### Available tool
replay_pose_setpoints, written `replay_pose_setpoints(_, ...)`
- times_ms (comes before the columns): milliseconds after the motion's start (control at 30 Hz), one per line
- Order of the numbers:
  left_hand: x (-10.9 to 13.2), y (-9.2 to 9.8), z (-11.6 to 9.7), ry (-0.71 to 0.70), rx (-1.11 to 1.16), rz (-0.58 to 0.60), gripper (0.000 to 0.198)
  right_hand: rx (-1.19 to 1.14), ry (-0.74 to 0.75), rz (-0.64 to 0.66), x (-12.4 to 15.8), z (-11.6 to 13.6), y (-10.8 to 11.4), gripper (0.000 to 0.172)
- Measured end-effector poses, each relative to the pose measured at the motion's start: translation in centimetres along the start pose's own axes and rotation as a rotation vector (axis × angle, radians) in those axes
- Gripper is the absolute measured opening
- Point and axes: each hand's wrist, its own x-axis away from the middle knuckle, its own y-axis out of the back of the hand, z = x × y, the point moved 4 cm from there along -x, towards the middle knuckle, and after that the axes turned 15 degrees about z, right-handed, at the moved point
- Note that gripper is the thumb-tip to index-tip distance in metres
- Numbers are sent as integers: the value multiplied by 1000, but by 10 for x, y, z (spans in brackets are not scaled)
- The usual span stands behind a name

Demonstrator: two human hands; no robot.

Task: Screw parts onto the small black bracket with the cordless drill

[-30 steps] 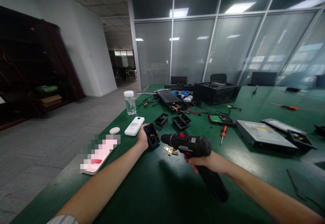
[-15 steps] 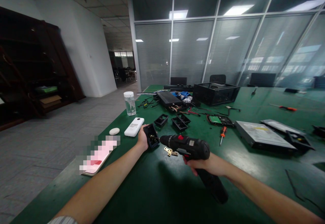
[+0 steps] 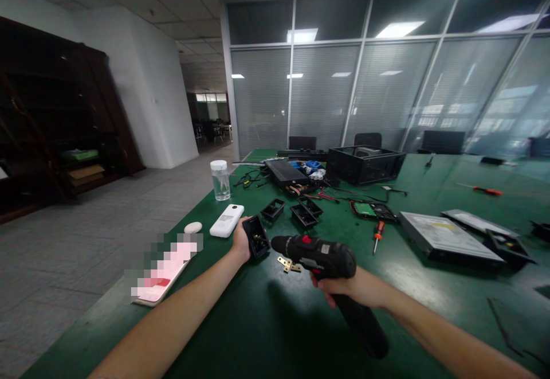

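Glass partition with blinds [image 3: 320,101] spans the upper centre and upper right of the frame. Dark wooden cabinet [image 3: 47,109], left edge. Green table [image 3: 240,333] fills most of the lower half. On it, right of centre: open-topped black case [image 3: 363,171] near the far edge. Silver-topped drive [image 3: 449,238] lies flat at the right, a second flat metal unit just behind it.

Cordless drill [image 3: 320,253], black with red details, sits in the lower centre, raised above the table. Right hand [image 3: 354,287] is wrapped round its handle; the chuck end points left in the frame. Left hand [image 3: 241,241], at centre, grips a black box [image 3: 252,224] by its left side, open face tilted toward the camera. Small brass-coloured pieces show inside, too small to identify. Chuck end lies just beside the box's right edge; contact cannot be determined.

Pink flat item [image 3: 169,276], partly pixelated, lies left of the left forearm. Lidded clear jar [image 3: 221,183] stands upright left of centre; white device [image 3: 227,220] lies flat below it. Three similar small black boxes [image 3: 274,216] are grouped beyond the drill. Orange-handled screwdriver [image 3: 378,233], right of them. Brass hinges [image 3: 285,264] lie on the table just below the drill's front end.
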Motion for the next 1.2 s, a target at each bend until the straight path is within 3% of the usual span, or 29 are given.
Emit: replay_pose_setpoints(1200,0,-1,-2,-52,-7,-1,22,-36,22,9,0,-1,1,17)
